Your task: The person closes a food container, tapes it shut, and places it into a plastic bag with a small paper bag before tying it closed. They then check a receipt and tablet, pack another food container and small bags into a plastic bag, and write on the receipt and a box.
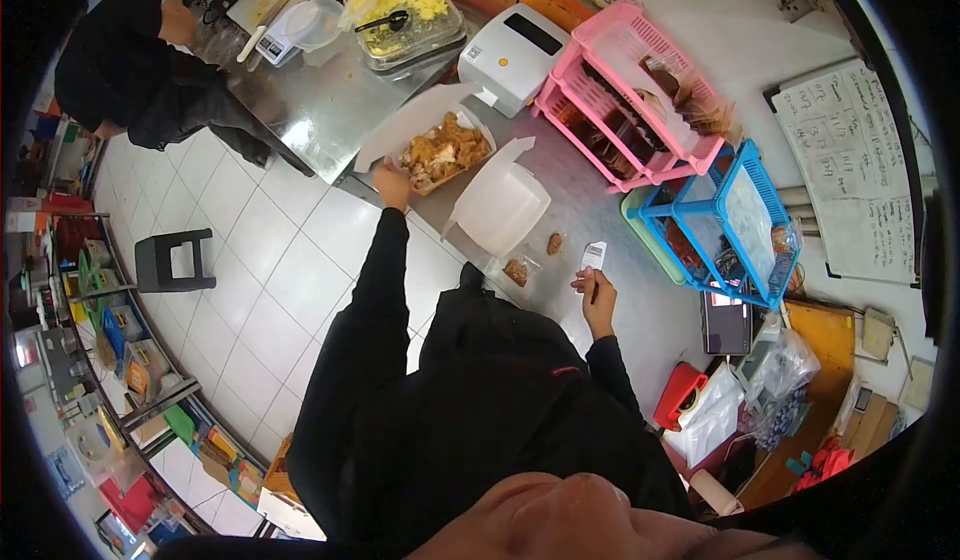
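Note:
My left hand (391,186) is at the near left corner of a paper takeaway box (440,180), its fingers closed at the box's edge. The box lies open and holds crumbed fried food (445,150). In my right hand (599,303) is a small white printed slip (593,256), pinched between the fingers, along with a dark pen-like stick (597,291). Between my hands stands a second white box (503,200), lid up, with nothing visible inside. Two small brown sachets (516,272) lie on the steel table in front of my body.
A label printer (513,52) and a tub of yellow food (405,15) stand at the back. Pink (640,90) and blue racks (730,225) line the wall side. A co-worker in black (150,70) bends at the table's far left, and a black stool (175,260) stands on the floor.

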The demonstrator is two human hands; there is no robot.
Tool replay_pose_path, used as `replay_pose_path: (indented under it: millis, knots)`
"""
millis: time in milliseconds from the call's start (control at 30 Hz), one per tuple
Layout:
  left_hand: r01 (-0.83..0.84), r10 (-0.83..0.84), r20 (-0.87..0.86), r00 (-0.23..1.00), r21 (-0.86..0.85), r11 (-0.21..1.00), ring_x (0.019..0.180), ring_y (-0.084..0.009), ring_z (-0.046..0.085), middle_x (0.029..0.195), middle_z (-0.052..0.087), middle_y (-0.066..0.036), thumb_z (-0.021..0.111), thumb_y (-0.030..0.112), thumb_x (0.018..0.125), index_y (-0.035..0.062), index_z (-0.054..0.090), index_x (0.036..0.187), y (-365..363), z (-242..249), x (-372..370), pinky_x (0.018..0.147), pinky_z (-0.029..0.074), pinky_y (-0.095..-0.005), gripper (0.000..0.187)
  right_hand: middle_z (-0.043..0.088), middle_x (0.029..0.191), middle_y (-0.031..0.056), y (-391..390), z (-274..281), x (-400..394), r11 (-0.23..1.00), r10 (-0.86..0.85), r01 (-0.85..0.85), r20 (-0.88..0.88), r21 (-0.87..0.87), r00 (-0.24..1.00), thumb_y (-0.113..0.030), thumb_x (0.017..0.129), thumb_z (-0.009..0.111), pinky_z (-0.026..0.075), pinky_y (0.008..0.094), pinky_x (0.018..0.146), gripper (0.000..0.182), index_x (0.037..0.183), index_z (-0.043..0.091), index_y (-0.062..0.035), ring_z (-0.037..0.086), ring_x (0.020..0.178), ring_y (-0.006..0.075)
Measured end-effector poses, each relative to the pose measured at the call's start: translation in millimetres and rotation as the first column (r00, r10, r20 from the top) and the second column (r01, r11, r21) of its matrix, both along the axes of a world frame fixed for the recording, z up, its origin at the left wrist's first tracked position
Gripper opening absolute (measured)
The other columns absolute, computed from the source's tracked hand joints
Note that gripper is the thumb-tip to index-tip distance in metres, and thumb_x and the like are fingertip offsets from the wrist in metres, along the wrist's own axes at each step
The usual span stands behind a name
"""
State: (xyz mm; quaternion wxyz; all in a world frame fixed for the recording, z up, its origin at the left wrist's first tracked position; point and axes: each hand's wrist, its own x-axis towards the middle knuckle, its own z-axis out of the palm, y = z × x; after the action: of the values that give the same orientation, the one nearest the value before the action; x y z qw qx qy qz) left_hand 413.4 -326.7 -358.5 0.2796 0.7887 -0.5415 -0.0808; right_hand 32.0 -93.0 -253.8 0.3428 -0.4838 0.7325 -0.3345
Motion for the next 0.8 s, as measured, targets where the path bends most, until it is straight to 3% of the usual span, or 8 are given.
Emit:
replay_pose_path:
  millis: [67, 333, 433, 500, 533, 600, 633, 800]
  knots:
    - [-0.152, 0.117, -0.277, 0.954, -0.108, 0.983, 0.069, -0.0442, 0.058, 0.073, 0.061, -0.027, 0.043, 0.025, 0.094, -0.0045, 0.060, 0.078, 3.9, 23.2, 7.4, 0.062, 0.044, -0.0496, 0.038, 0.066, 0.068, 0.0107, 3.4, -3.4, -3.6, 0.997, -0.058, 0.061, 0.069, -0.047, 0.996, -0.029, 0.097, 0.045, 0.050, 0.0276, 0.060, 0.037, 0.086, 0.063, 0.0008, 0.066, 0.063, 0.0164]
    - [0.043, -0.072, -0.227, 0.971, -0.127, 0.991, 0.068, -0.0378, 0.062, 0.066, 0.060, -0.023, 0.043, 0.029, 0.095, -0.0040, 0.062, 0.082, 43.3, 201.4, -9.5, 0.060, 0.044, -0.0433, 0.041, 0.067, 0.089, 0.0102, -24.1, 34.1, 0.3, 0.991, -0.035, 0.070, 0.288, -0.113, 0.957, -0.033, 0.097, 0.045, 0.050, 0.0279, 0.070, 0.037, 0.102, 0.060, 0.0009, 0.064, 0.079, 0.0149]
    - [0.372, -0.390, -0.217, 0.895, -0.121, 0.920, 0.071, -0.0444, 0.057, 0.071, 0.058, -0.026, 0.047, 0.020, 0.091, -0.0047, 0.059, 0.078, 66.1, 212.6, -56.5, 0.061, 0.043, -0.0479, 0.030, 0.062, 0.112, 0.0137, -30.5, 84.0, 0.7, 0.996, -0.037, 0.076, 0.529, -0.051, 0.848, -0.034, 0.095, 0.049, 0.051, 0.0294, 0.074, 0.040, 0.117, 0.055, -0.0001, 0.061, 0.096, 0.0163]
    - [0.539, -0.552, -0.247, 0.797, -0.122, 0.833, 0.074, -0.0450, 0.056, 0.074, 0.058, -0.027, 0.047, 0.019, 0.091, -0.0046, 0.060, 0.079, 91.5, 215.2, -107.8, 0.064, 0.043, -0.0483, 0.030, 0.058, 0.118, 0.0134, -23.3, 99.9, -10.5, 0.990, -0.037, 0.133, 0.794, -0.055, 0.607, -0.036, 0.092, 0.054, 0.048, 0.0299, 0.082, 0.050, 0.125, 0.049, 0.0018, 0.055, 0.105, 0.0157]
    - [0.601, -0.600, -0.251, 0.760, -0.080, 0.795, 0.075, -0.0449, 0.056, 0.074, 0.058, -0.027, 0.047, 0.020, 0.092, -0.0043, 0.060, 0.079, 100.8, 203.5, -133.6, 0.065, 0.044, -0.0485, 0.030, 0.058, 0.118, 0.0134, -14.3, 96.8, -22.3, 0.986, -0.063, 0.163, 0.792, -0.047, 0.607, -0.036, 0.092, 0.054, 0.048, 0.0299, 0.082, 0.050, 0.125, 0.049, 0.0018, 0.055, 0.105, 0.0157]
    - [0.694, -0.667, -0.309, 0.678, -0.031, 0.719, 0.076, -0.0454, 0.056, 0.076, 0.059, -0.027, 0.046, 0.022, 0.092, -0.0040, 0.060, 0.078, 120.9, 175.2, -184.9, 0.067, 0.044, -0.0496, 0.033, 0.056, 0.120, 0.0145, 9.0, 90.9, -45.9, 0.967, -0.079, 0.180, 0.457, -0.183, 0.886, -0.038, 0.090, 0.057, 0.044, 0.0297, 0.088, 0.058, 0.128, 0.046, 0.0047, 0.053, 0.106, 0.0169]
    - [0.725, -0.683, -0.360, 0.636, -0.024, 0.688, 0.076, -0.0459, 0.056, 0.077, 0.059, -0.027, 0.046, 0.024, 0.093, -0.0040, 0.060, 0.078, 132.0, 164.3, -209.4, 0.068, 0.043, -0.0504, 0.035, 0.057, 0.118, 0.0151, 25.8, 92.0, -56.7, 0.973, -0.178, 0.215, 0.320, -0.084, 0.931, -0.039, 0.090, 0.058, 0.040, 0.0291, 0.092, 0.059, 0.126, 0.047, 0.0064, 0.053, 0.105, 0.0185]
    - [0.895, -0.767, -0.509, 0.391, 0.015, 0.446, 0.083, -0.0430, 0.056, 0.086, 0.060, -0.026, 0.044, 0.035, 0.094, -0.0048, 0.062, 0.082, 192.8, 139.5, -312.6, 0.072, 0.044, -0.0461, 0.045, 0.060, 0.111, 0.0143, 116.9, 49.5, -127.4, 0.810, -0.547, 0.586, 0.362, 0.001, 0.755, -0.040, 0.091, 0.056, 0.041, 0.0296, 0.089, 0.058, 0.122, 0.051, 0.0079, 0.054, 0.103, 0.0171]
